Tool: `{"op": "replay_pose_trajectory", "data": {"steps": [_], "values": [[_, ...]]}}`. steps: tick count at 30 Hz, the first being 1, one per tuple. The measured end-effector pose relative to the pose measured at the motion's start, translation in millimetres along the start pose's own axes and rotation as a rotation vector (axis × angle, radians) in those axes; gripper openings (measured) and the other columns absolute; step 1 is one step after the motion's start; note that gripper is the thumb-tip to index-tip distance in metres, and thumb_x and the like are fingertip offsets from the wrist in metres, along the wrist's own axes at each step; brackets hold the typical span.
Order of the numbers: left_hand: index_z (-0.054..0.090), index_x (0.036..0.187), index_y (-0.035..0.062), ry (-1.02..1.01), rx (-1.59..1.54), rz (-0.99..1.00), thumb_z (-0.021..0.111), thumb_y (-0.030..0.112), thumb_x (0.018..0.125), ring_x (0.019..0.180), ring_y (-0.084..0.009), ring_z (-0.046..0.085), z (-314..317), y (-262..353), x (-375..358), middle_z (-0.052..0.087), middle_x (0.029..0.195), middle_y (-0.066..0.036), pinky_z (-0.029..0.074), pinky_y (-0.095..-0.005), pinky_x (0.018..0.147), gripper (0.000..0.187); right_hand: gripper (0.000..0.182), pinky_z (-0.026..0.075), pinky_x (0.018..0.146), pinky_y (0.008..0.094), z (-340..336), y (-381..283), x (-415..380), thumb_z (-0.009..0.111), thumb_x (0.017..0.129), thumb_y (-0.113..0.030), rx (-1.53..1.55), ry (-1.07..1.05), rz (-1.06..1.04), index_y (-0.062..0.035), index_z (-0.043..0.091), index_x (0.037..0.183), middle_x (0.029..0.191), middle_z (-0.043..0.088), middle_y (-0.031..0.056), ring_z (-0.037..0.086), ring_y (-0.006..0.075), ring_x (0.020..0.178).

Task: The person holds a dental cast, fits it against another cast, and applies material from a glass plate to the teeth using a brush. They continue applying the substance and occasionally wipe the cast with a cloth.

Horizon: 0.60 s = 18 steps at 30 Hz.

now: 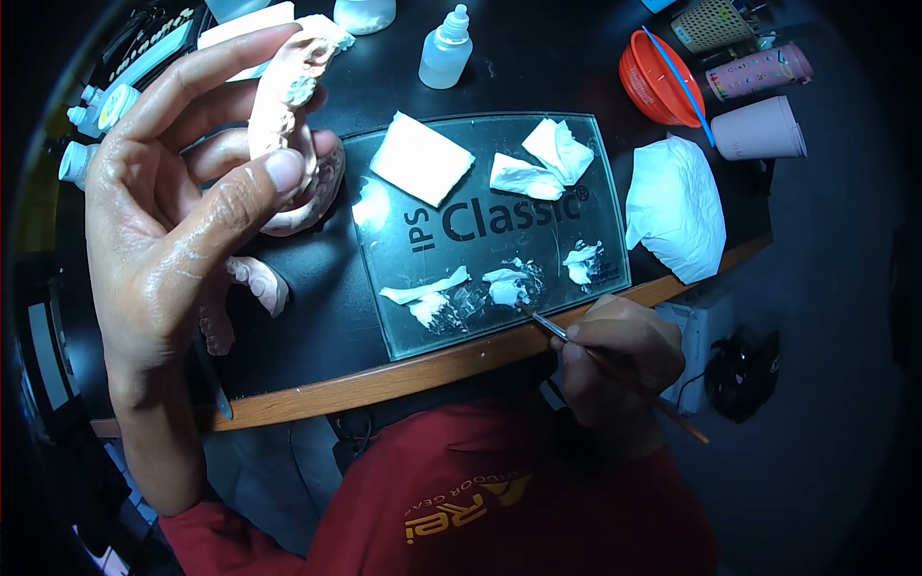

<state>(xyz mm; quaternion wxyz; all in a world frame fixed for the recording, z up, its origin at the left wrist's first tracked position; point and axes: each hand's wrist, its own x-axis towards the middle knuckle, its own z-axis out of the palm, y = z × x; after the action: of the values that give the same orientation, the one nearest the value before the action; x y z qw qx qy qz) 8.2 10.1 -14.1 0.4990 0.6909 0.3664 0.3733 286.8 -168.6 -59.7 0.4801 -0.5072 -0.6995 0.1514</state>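
Note:
Up at the left, my left hand [154, 211] grips a pale dental cast [280, 110] between thumb and fingers, its tooth side brightly lit. Low on the right, my right hand [622, 348] pinches a fine brush [550, 327] with a silver ferrule and brown handle. The brush tip is at the lower edge of a glass mixing slab [382, 254] marked "IPS Classic", just below a heap of white paste [507, 287]. Two more white heaps lie either side of it. A folded white pad [423, 158] and crumpled tissues [547, 163] rest higher on the slab.
More cast pieces [259, 286] lie beneath my left hand, near a metal blade [217, 382]. A dropper bottle [447, 48] stands behind the slab. To the right are a white tissue [676, 206], an orange bowl [661, 82] and a pale cup [759, 130]. The table's wooden edge [461, 370] runs in front.

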Motion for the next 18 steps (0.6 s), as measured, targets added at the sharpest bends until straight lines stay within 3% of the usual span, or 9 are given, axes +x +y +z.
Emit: {"op": "replay_pose_trajectory", "data": {"steps": [11, 14, 15, 18], "values": [[0.050, 0.147, -0.0068, -0.020, -0.075, -0.029, 0.076, 0.015, 0.091, 0.113, -0.0261, 0.072, 1, 7, -2, 0.064, 0.132, -0.022, 0.056, -0.0364, 0.101, 0.066, 0.018, 0.046, 0.050, 0.0252, -3, -1, -4, 0.071, 0.079, 0.007, 0.065, 0.023, 0.092, -0.0036, 0.062, 0.089, 0.070, 0.065, 0.0076, 0.060, 0.0140, 0.053], [0.051, 0.146, -0.0081, -0.011, -0.136, -0.037, 0.078, 0.011, 0.089, 0.108, -0.0221, 0.072, 2, 8, -2, 0.066, 0.128, -0.020, 0.056, -0.0338, 0.099, 0.066, 0.017, 0.044, 0.053, 0.0241, -17, -4, 9, 0.071, 0.079, 0.006, 0.121, 0.168, 0.110, -0.0023, 0.061, 0.090, 0.071, 0.065, 0.0089, 0.059, 0.0126, 0.057], [0.051, 0.145, -0.0080, -0.015, -0.139, -0.027, 0.078, 0.011, 0.089, 0.108, -0.0218, 0.072, 1, 7, -1, 0.066, 0.127, -0.020, 0.056, -0.0335, 0.099, 0.066, 0.019, 0.045, 0.058, 0.0230, -32, 8, 19, 0.073, 0.080, 0.006, 0.037, 0.227, -0.024, -0.0007, 0.059, 0.091, 0.073, 0.064, 0.0092, 0.059, 0.0112, 0.063], [0.052, 0.145, -0.0075, -0.011, -0.138, -0.015, 0.078, 0.010, 0.088, 0.106, -0.0209, 0.071, 2, 12, -3, 0.067, 0.124, -0.019, 0.056, -0.0340, 0.098, 0.065, 0.010, 0.051, 0.067, 0.0251, -82, 14, 81, 0.076, 0.085, 0.007, -0.432, 0.351, 0.058, 0.0035, 0.068, 0.090, 0.081, 0.070, 0.0081, 0.065, 0.0113, 0.073]]}}
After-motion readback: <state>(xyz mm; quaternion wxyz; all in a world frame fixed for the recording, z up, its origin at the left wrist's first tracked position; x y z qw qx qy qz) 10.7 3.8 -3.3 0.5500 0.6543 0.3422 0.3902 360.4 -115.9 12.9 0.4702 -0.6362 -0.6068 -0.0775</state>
